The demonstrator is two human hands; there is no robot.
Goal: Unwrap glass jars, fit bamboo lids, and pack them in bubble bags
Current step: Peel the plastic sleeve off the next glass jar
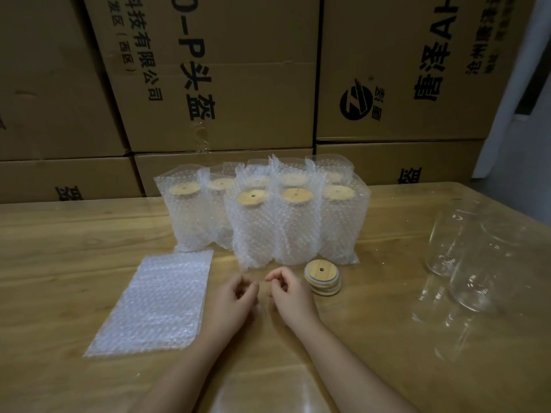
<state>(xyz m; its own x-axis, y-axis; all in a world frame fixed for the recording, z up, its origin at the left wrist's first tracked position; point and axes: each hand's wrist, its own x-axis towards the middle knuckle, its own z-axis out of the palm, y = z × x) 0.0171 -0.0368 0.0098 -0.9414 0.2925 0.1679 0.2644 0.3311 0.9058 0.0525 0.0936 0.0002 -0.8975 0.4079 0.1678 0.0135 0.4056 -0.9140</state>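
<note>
Our left hand (235, 296) and right hand (287, 289) rest on the wooden table (59, 278), fingers loosely curled, holding nothing. Flat clear bubble bags (155, 299) left, stacked round bamboo lids (322, 277) right, bare glass jars (465, 254) far right. Beyond, bagged lidded jars (259, 216), then brown cardboard boxes (238, 70).

The light wooden table (74, 263) is carrying upright bubble-bagged lidded jars (256, 231), a flat bubble-bag stack (155, 299), stacked round bamboo lids (322, 277) and clear glass jars (474, 263).
</note>
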